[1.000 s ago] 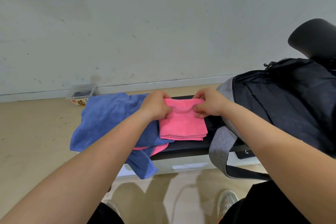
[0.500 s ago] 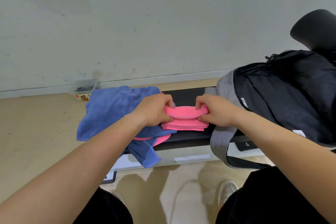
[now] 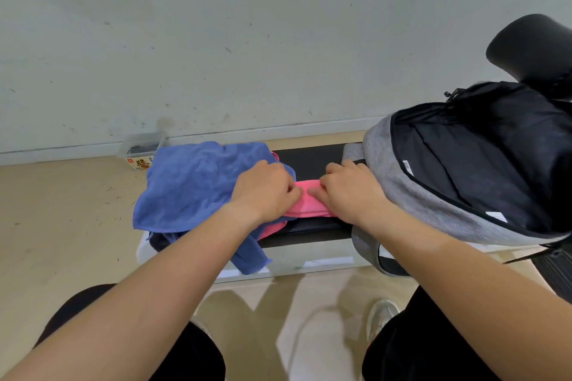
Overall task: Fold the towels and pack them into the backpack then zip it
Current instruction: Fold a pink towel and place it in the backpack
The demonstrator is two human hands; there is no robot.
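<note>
A folded pink towel (image 3: 306, 202) lies on a low black bench top (image 3: 309, 158). My left hand (image 3: 263, 190) presses down on its left end and my right hand (image 3: 349, 190) on its right end, fingers curled onto the cloth. A crumpled blue towel (image 3: 192, 185) lies unfolded to the left, draped over the bench edge, with another bit of pink cloth (image 3: 272, 229) showing under it. The grey and black backpack (image 3: 458, 170) rests on the right end of the bench, its main compartment unzipped and gaping toward me.
A small clear plastic box (image 3: 140, 148) stands on the floor by the white wall. A dark rounded cushion (image 3: 532, 46) rises behind the backpack. My knees and a shoe (image 3: 382, 314) are below the bench on the pale wooden floor.
Both hands folded the far edge of the pink towel toward me, making it narrower, and now press it flat. The view also shifted slightly, showing the backpack's opening more.
</note>
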